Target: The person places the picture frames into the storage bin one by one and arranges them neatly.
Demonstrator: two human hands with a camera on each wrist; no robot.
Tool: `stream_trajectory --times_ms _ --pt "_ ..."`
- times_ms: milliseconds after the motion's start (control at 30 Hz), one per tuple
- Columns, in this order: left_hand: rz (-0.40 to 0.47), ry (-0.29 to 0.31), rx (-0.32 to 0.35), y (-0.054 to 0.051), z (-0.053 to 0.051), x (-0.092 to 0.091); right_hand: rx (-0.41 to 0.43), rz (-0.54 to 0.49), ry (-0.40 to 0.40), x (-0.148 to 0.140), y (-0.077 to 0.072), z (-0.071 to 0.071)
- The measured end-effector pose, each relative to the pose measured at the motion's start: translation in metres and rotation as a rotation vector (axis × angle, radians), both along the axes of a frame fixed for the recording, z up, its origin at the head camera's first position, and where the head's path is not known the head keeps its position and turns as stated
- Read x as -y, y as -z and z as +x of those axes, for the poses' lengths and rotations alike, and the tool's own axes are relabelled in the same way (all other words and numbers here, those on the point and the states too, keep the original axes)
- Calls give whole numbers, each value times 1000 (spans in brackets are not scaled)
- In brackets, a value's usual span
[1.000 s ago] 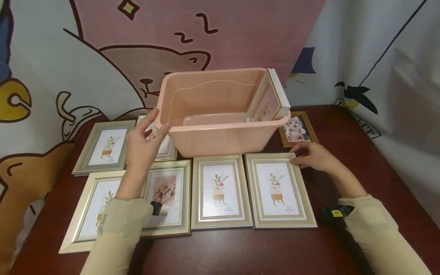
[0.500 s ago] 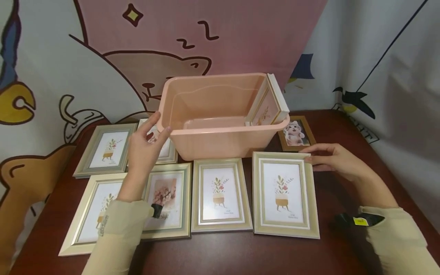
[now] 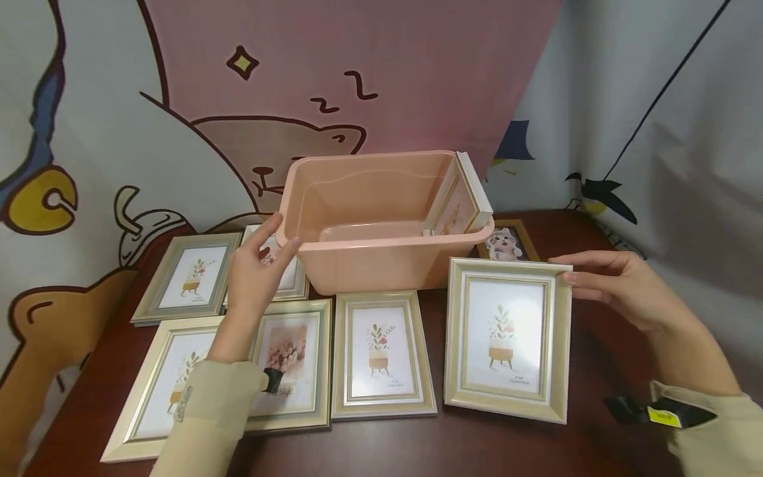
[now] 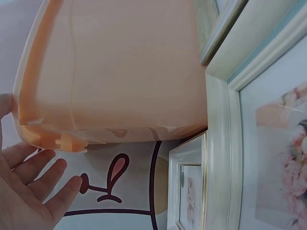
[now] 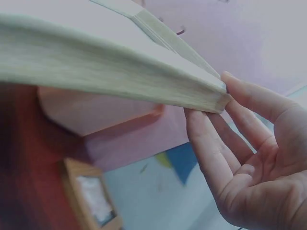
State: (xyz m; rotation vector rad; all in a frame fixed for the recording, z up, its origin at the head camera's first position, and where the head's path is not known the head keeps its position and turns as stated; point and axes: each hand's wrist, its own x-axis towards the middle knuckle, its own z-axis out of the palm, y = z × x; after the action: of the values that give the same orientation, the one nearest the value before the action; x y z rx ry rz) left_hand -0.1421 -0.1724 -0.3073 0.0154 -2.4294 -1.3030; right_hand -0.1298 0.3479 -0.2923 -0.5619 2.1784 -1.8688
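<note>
My right hand (image 3: 634, 291) pinches the upper right corner of a pale gold picture frame (image 3: 457, 331) with a plant print. That frame is tilted up off the table at its top; whether its lower edge touches the wood I cannot tell. In the right wrist view the thumb lies on one side of the frame's edge (image 5: 120, 76) and the fingers on the other. At the front left corner of a pink plastic bin (image 3: 381, 265), my left hand (image 3: 253, 281) touches the rim with thumb and index finger. Its other fingers hang loose beside the bin in the left wrist view.
A white-edged frame (image 3: 471, 189) stands upright inside the bin's right end. Left of the lifted frame lies a similar gold frame (image 3: 342, 358); several others, including a pink-flower one (image 3: 324, 371), cover the left. A brown cat-picture frame (image 3: 524, 235) lies behind right. A printed cloth hangs behind.
The right hand has taken the rightmost gold frame by its corner, raised its top edge and drawn it to the right. The left hand stays at the bin's corner.
</note>
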Motion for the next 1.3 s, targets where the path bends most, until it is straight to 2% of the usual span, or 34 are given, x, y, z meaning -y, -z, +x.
stream_trajectory --times_ms 133,367,667,833,1033,1167,1300 --pt "-6 -4 9 2 1 0 -63 -104 25 0 -14 6" --pt "-4 -4 15 1 1 0 -142 -270 138 5 -42 11" --pt "6 -6 12 0 -1 0 -245 -516 225 24 -79 9" --pt "2 -7 8 0 -1 0 -305 -607 312 40 -96 4" --pt "2 -7 12 0 0 0 -315 -713 420 57 -115 -2" --pt "0 -9 7 0 0 0 -322 -755 505 69 -127 -5" --pt "5 -11 4 1 0 -1 -376 -790 573 83 -137 -9"
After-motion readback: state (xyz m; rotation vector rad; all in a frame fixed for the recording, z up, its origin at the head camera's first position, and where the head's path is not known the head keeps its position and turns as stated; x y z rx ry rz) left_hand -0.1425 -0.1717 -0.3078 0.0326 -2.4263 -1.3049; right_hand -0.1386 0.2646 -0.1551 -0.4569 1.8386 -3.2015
